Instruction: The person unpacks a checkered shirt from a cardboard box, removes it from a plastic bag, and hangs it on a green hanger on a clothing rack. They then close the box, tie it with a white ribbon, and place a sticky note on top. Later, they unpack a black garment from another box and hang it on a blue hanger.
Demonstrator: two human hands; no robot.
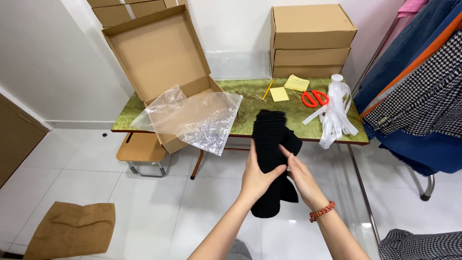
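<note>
**2 hands on a folded black garment**

The left hand [257,179] clamps the black pleated fabric garment [270,159] with fingers [276,171] curled shut around its front. The right hand [299,174] lies flat against its right side, fingers together and extended. The garment hangs upright in the air, near the front edge of the green marbled desk [250,103].
</note>
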